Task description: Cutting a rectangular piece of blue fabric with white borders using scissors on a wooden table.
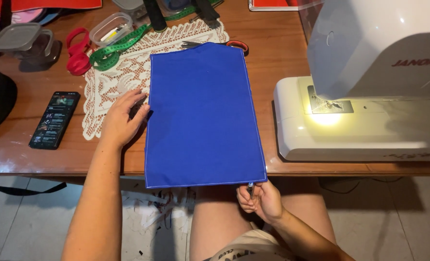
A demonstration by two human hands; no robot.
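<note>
on the wooden table [273, 53], just left of the white sewing machine [364, 87], a blue cloth rectangle [203, 116] lies flat with white stitching along its edges, its far end over a lace doily [123, 72] and its near edge hanging a little past the table's front. the left hand [120, 118] rests open, fingers spread, pressing at the cloth's left edge. the right hand [259, 199] is closed at the near right corner, pinching what looks like a small dark tool or a thread end; i cannot tell which. this reads as finishing work at that corner, so the next move likely calls for a steady left hand and a small, careful motion at the corner.
</note>
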